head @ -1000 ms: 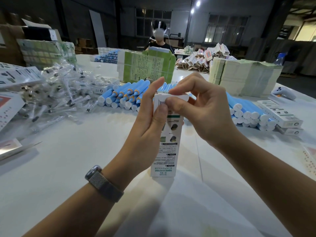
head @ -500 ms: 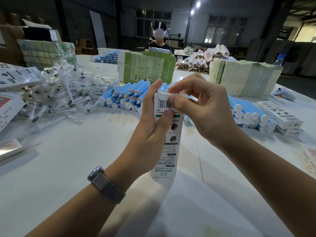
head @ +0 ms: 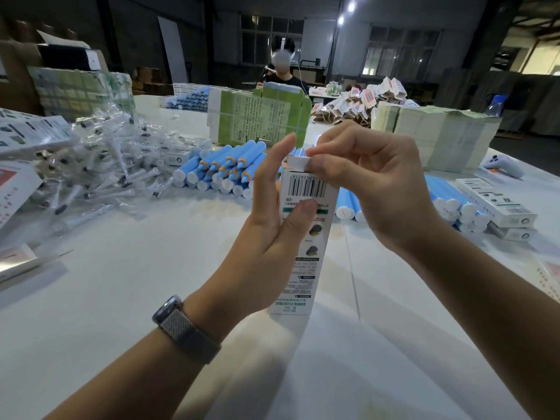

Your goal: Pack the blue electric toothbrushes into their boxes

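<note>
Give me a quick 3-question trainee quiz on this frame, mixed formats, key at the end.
1. True or false: the white box lies flat on the table.
2. What does the right hand pinch? A) the box's top flap B) a brush head bag C) a blue handle
3. Fill in: the left hand steadies the box, thumb pressed just below the ____.

Key: 1 false, it stands upright. 2 A. 3 barcode.
</note>
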Demonstrator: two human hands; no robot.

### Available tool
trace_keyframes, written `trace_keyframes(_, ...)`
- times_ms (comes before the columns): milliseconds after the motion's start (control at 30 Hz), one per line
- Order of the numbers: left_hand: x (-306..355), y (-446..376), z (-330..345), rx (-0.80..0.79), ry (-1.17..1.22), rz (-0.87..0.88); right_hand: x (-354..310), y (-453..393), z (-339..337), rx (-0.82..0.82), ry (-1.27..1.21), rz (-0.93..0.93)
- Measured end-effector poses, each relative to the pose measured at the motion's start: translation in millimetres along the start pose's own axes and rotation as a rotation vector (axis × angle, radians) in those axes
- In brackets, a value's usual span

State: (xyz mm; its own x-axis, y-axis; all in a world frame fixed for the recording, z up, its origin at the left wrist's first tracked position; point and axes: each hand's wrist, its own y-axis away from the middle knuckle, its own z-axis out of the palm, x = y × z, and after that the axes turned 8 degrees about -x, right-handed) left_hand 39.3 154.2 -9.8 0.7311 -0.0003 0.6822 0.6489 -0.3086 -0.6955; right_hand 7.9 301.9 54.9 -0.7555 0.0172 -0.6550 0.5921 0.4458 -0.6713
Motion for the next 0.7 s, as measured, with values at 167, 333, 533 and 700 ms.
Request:
trace_keyframes(167, -1.0, 0.9, -0.9, -0.010, 0.074, -0.017, 4.6, -1.3, -6.5, -0.057, -0.107, 0.014)
trace_keyframes(333, -1.0, 0.1, -4.5, -0.034, 0.128, -0.015, 6.3, -0.6, -8.0, -0.079, -0.180, 0.016)
trace_keyframes(533, -2.6, 0.0, -5.1, -0.042, 0.143, -0.008, 4.5, 1.1, -3.6, -0.036, -0.040, -0.030)
trace_keyframes(700, -3.6, 0.3, -5.7, -0.074, 0.125, 0.004, -0.5, 0.9, -2.0, -0.009, 0.112, -0.048)
